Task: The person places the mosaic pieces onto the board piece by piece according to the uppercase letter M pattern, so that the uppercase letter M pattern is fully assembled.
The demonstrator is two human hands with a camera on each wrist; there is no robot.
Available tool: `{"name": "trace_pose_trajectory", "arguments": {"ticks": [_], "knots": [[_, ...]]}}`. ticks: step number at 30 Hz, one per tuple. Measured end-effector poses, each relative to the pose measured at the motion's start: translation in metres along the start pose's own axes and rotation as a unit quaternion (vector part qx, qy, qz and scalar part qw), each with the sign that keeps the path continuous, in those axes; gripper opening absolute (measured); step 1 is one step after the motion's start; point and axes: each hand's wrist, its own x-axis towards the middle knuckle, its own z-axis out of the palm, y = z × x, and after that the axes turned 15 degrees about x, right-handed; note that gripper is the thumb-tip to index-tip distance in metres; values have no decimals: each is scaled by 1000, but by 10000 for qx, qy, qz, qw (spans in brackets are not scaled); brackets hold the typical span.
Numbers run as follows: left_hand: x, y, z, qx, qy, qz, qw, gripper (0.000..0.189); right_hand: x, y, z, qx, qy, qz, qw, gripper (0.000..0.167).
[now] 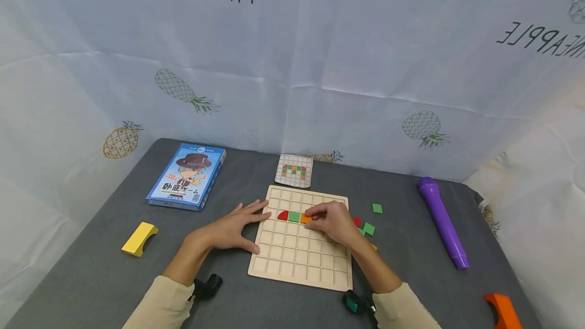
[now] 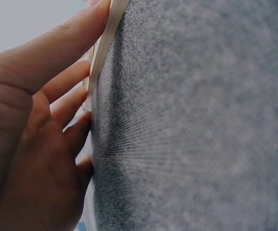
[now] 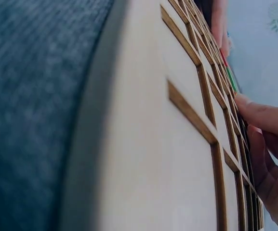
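Observation:
The grooved wooden grid board (image 1: 297,263) lies flat on the table. My left hand (image 1: 230,228) steadies its left edge, fingers spread and the thumb (image 2: 66,43) against the side of the board in the left wrist view. A red quarter-round tile (image 1: 283,215), a green square tile (image 1: 294,216) and an orange tile (image 1: 304,219) sit side by side in one upper row. Thumb and forefinger of my right hand (image 1: 333,222) pinch the orange tile at its cell. Low over the grid, the thumb (image 3: 261,115) also shows in the right wrist view.
Behind the board a pattern card (image 1: 294,181) leans. Loose tiles, including a green one (image 1: 377,208), lie right of the board. A purple microphone (image 1: 443,225) and an orange arch block (image 1: 505,311) are further right; a blue game box (image 1: 187,176) and yellow arch block (image 1: 139,239) are left.

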Motion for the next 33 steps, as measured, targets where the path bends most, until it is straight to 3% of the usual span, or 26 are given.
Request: {"name": "trace_pose_trajectory", "arguments": {"ticks": [12, 33], "knots": [[1, 2, -1, 8, 12, -91, 10000, 89, 1, -6, 4, 144, 192, 296, 9993, 17], [0, 2, 0, -24, -35, -108, 9999, 89, -1, -5, 1, 191, 35, 257, 9995, 18]]}}
